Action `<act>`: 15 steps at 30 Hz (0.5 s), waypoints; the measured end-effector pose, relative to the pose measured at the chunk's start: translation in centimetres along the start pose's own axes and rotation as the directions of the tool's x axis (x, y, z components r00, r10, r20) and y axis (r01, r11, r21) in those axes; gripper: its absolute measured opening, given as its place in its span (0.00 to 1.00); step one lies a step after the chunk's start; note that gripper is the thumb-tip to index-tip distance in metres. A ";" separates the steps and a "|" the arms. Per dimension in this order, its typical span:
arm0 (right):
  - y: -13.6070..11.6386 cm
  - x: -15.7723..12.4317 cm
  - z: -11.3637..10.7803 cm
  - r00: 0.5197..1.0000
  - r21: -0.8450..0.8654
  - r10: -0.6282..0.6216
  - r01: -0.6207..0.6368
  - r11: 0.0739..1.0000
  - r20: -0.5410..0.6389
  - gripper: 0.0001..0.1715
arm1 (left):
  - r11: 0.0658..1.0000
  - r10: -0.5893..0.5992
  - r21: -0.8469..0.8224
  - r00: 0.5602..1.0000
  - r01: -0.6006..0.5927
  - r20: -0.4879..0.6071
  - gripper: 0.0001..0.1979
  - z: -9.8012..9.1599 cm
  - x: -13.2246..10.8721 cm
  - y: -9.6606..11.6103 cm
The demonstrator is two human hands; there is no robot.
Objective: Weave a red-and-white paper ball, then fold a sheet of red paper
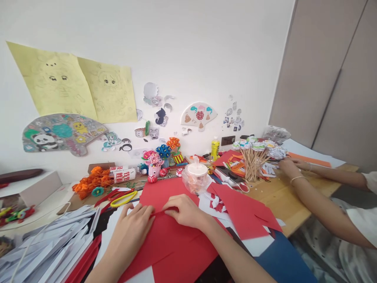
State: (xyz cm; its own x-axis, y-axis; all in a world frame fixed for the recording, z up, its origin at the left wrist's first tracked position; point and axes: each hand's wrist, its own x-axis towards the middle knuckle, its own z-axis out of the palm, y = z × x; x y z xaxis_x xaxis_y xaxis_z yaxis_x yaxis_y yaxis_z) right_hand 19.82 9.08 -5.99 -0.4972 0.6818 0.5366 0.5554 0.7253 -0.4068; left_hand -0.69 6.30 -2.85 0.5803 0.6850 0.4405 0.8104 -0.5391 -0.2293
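Large sheets of red paper (pixel 182 251) lie in front of me. My left hand (pixel 137 220) rests over the red paper, its fingers curled down, closed on a thin red paper edge or strip between my hands. My right hand (pixel 184 210) faces it, thumb and forefinger pinched on the same red paper. Whether that piece is separate from the sheet beneath, I cannot tell. Scissors with yellow handles (pixel 123 199) lie just beyond my left hand. A white-lidded cup in a plastic bag (pixel 196 171) stands behind my right hand.
Folded white paper strips (pixel 50 247) pile up at left. Orange yarn-like flowers (pixel 92 182), small flower pots and a yellow bottle (pixel 215 148) line the wall. White flowers on sticks (pixel 255 165) stand right of centre. Another person's arms (pixel 306 184) reach in from the right.
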 end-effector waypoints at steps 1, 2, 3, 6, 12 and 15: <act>-0.2 0.0 0.0 1.000 0.002 -0.004 0.004 1.000 0.003 0.11 | 1.000 -0.009 -0.006 0.999 0.010 0.031 0.16 0.0 0.1 0.2; -0.3 0.0 0.0 1.000 0.005 -0.008 0.008 1.000 0.006 0.11 | 1.000 -0.016 -0.019 0.999 0.016 0.045 0.16 0.1 0.1 0.3; -0.4 0.1 0.0 1.000 0.008 -0.013 0.013 1.000 0.002 0.11 | 0.999 -0.017 -0.038 0.999 0.019 0.045 0.17 0.1 0.1 0.4; -0.7 0.1 0.2 1.000 0.033 -0.022 0.022 0.999 -0.014 0.09 | 0.994 0.015 -0.112 1.000 -0.012 0.023 0.16 0.4 0.1 0.5; -0.6 0.2 0.7 1.000 0.070 -0.013 0.015 0.997 -0.024 0.06 | 0.992 0.000 -0.129 0.998 0.008 0.064 0.15 0.5 0.1 0.8; -0.6 0.2 0.8 1.000 0.083 -0.003 0.005 0.997 -0.021 0.06 | 0.991 0.002 -0.137 0.997 0.009 0.078 0.15 0.3 0.0 0.9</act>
State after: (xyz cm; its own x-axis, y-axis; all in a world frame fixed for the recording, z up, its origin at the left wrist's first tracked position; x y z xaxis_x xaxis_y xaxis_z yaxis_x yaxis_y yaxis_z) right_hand 18.86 8.89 -6.27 -0.4848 0.6775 0.5531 0.4958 0.7338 -0.4644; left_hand 0.08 5.99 -3.28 0.5862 0.7201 0.3711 0.7969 -0.5950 -0.1043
